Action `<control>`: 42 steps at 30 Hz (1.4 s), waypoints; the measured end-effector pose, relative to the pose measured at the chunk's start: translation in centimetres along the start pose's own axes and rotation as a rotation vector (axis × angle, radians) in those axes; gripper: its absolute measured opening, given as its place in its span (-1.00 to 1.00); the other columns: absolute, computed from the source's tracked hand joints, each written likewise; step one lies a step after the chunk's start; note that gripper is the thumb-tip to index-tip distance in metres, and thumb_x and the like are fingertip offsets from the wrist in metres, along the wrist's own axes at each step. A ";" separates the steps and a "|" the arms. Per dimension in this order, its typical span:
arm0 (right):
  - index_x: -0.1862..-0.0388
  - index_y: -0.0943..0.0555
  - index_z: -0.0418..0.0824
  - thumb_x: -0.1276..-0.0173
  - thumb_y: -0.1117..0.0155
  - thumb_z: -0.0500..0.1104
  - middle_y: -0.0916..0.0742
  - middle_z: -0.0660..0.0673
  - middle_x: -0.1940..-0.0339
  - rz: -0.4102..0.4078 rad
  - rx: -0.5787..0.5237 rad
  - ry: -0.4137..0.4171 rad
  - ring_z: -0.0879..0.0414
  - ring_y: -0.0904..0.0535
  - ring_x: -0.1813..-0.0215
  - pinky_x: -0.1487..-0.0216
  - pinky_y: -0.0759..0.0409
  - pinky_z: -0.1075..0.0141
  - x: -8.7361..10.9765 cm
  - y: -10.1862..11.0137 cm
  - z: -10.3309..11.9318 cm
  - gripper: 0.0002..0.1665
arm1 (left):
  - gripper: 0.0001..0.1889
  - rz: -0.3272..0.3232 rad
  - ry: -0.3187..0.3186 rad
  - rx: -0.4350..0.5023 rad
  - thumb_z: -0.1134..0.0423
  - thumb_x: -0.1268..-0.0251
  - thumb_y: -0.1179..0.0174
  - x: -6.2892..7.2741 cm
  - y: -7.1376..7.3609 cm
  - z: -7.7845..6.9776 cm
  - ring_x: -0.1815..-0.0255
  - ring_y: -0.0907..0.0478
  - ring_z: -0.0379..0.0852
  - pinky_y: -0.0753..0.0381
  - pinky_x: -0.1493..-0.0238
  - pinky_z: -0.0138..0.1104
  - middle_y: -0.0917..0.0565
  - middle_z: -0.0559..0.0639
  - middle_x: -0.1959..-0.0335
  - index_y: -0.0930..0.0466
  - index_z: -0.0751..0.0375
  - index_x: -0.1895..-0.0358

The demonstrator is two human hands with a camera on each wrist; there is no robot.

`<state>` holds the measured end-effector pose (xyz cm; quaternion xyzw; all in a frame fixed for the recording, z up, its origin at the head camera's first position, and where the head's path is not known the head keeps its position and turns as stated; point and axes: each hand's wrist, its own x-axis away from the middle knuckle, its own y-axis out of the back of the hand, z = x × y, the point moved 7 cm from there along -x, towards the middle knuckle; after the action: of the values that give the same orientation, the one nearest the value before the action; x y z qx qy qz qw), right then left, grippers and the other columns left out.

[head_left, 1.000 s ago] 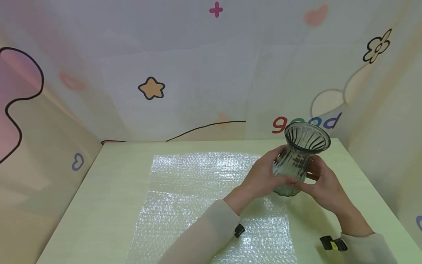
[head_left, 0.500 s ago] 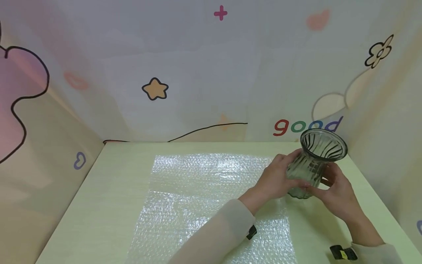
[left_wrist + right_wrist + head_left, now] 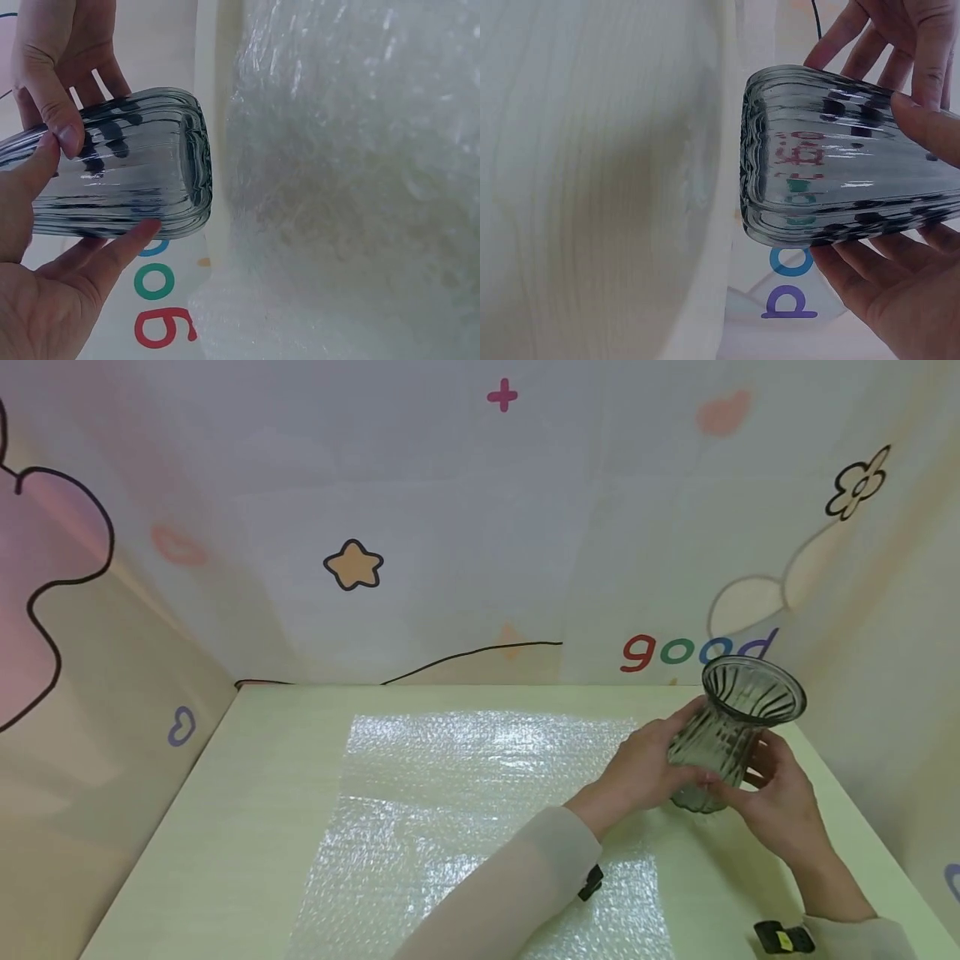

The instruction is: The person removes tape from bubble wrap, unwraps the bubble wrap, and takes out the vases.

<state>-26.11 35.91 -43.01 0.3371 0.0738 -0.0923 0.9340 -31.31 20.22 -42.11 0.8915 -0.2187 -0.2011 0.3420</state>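
Observation:
A ribbed, smoky-grey glass vase (image 3: 708, 756) with a flared rim tilts to the right, held between both hands. On its left side the left hand (image 3: 641, 768) grips the body, thumb across the front. From the right, the right hand (image 3: 783, 797) grips it with its fingers behind, the two thumbs meeting. Both wrist views show the vase's base (image 3: 196, 161) raised off the table. A sheet of bubble wrap (image 3: 450, 818) lies flat to the left of the vase, partly under the left forearm.
The pale wooden table (image 3: 247, 827) has a printed curtain (image 3: 450, 527) behind it and at both sides. Black clips or straps (image 3: 783, 937) sit at the sleeve cuffs. The vase is near the table's right rear part.
Both hands have carried the vase to the right, past the right edge of the bubble wrap, and slightly lower in view. The grip looks the same, and the bubble wrap stays put.

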 end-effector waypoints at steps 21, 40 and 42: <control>-0.69 0.03 -0.24 -0.31 -0.54 -0.19 -0.43 -0.53 -0.49 -0.075 -0.052 -0.042 -0.13 -0.45 -0.35 0.03 -0.38 0.77 0.2 -0.3 -1.6 0.19 | 0.02 0.062 0.063 -0.057 -0.14 -0.37 -0.34 -1.0 -1.9 0.2 -0.36 -0.53 -0.28 -0.51 -0.33 -0.39 -0.50 -0.20 -0.48 0.27 -0.60 -0.65; -0.70 0.07 -0.25 -0.35 -0.49 -0.20 -0.39 -0.54 -0.51 -0.069 -0.052 -0.047 -0.38 -0.37 -0.37 0.03 -0.34 0.79 0.2 -0.4 -2.3 0.18 | 0.03 0.084 0.034 -0.051 -0.12 -0.43 -0.29 -1.1 -2.3 -0.2 -0.44 -0.47 -0.29 -0.48 -0.37 -0.41 -0.40 -0.22 -0.55 0.36 -0.52 -0.66; -0.70 0.09 -0.26 -0.36 -0.49 -0.19 -0.37 -0.55 -0.52 -0.062 -0.058 -0.042 -0.41 -0.36 -0.38 0.03 -0.33 0.79 0.2 -0.3 -2.3 0.18 | 0.02 0.090 0.027 -0.060 -0.14 -0.45 -0.27 -1.0 -2.3 -0.3 -0.48 -0.42 -0.29 -0.44 -0.40 -0.42 -0.35 -0.24 -0.59 0.37 -0.47 -0.67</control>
<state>-26.13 37.12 -45.03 0.3055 0.0675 -0.1262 0.9414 -31.45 22.47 -43.34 0.8727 -0.2479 -0.1796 0.3802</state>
